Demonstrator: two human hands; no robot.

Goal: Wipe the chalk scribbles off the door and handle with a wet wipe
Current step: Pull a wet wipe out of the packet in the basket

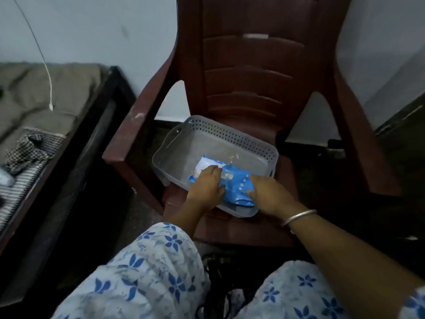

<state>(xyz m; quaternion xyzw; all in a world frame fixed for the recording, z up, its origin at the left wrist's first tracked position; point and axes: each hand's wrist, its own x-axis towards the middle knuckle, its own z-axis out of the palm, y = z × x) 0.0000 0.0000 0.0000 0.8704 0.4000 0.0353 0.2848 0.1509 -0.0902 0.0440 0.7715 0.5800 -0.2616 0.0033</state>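
A blue and white wet wipe packet [239,183] lies in a grey perforated plastic basket [207,137] on the seat of a dark red plastic chair [248,72]. My left hand [205,187] grips the packet's left side, fingers curled over its top. My right hand [269,194], with a silver bangle on the wrist, holds the packet's right end with the thumb against its near edge. No door or handle is in view.
A bed [41,107] with a dark frame, grey sheet and a checked cloth [25,150] stands at the left. A white cable [49,88] hangs over it. The chair's armrests flank the basket. A pale wall is behind. My knees in floral fabric fill the bottom.
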